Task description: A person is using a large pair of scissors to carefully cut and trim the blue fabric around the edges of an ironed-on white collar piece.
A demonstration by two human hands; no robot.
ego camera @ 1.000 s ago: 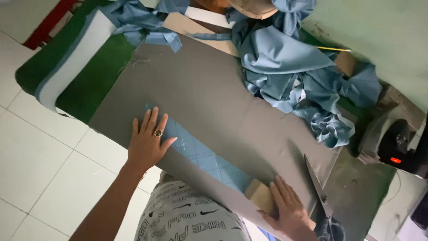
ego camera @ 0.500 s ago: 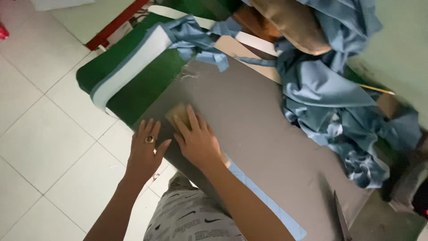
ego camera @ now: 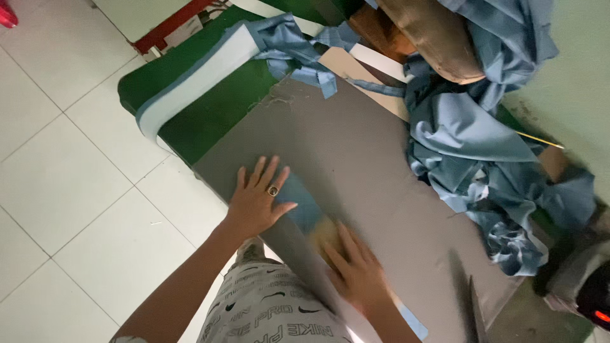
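A large grey sheet (ego camera: 356, 152) lies across the worktop, and its near edge is folded over a light blue quilted strip (ego camera: 304, 204). My left hand (ego camera: 257, 198), with a ring on one finger, rests flat on the grey sheet with its fingers spread, beside the blue strip. My right hand (ego camera: 357, 272) is blurred. It presses a small tan block (ego camera: 324, 231) under its fingertips onto the folded edge, a short way right of my left hand.
A heap of blue fabric (ego camera: 476, 146) covers the far right of the worktop. Green and white foam padding (ego camera: 203, 95) sticks out at the left end. A dark pointed blade (ego camera: 473, 311) lies near the right end, next to a dark device with a red light (ego camera: 597, 305). White floor tiles (ego camera: 76, 190) lie below.
My right hand slid the tan block from the right end along the fold up to my left hand, then back a little to the right. My left hand stayed flat on the sheet.
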